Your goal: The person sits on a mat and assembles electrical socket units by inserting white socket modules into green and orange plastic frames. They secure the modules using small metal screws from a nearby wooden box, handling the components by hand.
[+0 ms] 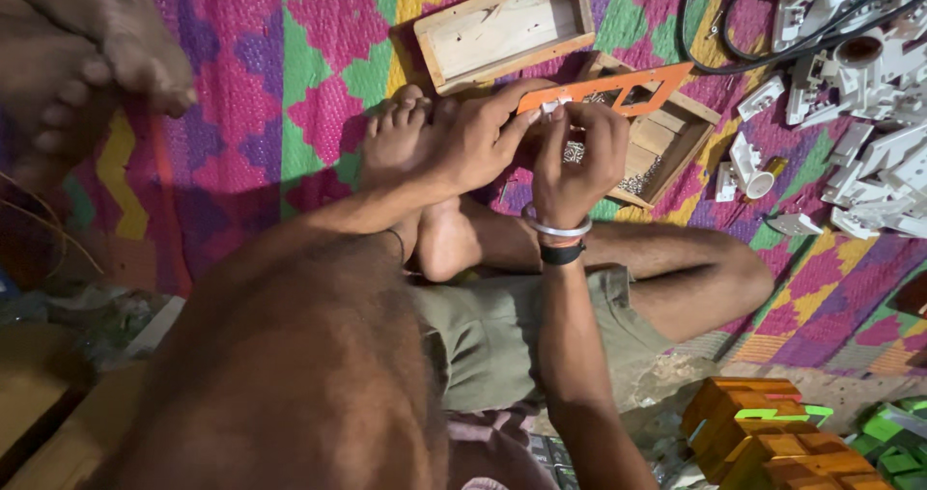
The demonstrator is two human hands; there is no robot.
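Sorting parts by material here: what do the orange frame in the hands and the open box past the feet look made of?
Orange frame: probably rigid plastic, thin, flat, uniform matte colour with clean cut-outs. Open box: pale unfinished wood, grain and plain board edges visible.

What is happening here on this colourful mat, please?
A person sits cross-legged on a patterned mat. The left hand and right hand together hold a flat orange frame and a small white part at its near end. Under the frame lies an open wooden box with small metal pieces inside. A second, empty wooden box lies beyond, and a pile of white plastic parts sits to the right. Another person's feet rest at the upper left.
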